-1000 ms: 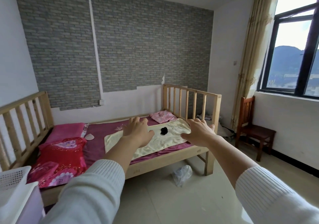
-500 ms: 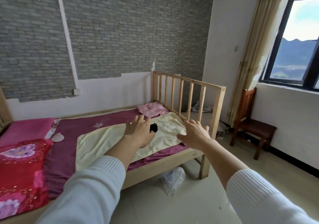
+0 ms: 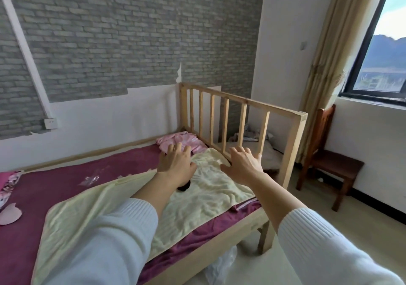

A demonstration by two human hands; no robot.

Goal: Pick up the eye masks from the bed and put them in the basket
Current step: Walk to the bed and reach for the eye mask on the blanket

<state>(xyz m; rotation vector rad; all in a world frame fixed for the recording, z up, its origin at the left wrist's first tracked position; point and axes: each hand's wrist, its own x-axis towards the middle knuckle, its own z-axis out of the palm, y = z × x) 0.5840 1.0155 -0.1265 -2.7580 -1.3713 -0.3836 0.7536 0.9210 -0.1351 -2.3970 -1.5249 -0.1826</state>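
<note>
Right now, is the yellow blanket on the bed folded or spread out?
Spread out. The yellow blanket lies flat in one wrinkled layer over the bed; only its near left edge is turned up a little.

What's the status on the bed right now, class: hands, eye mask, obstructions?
Left hand open, right hand open, both empty. Small black fabric eye mask on cream towel, half-hidden under left wrist. Nothing blocking it.

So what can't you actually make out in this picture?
- Black mask, head view: mostly hidden behind the left hand.
- Basket: outside the frame.
- Pink item, left edge: cut off, too unclear to name.
- Clear scrap on the bed: too small to identify.
</note>
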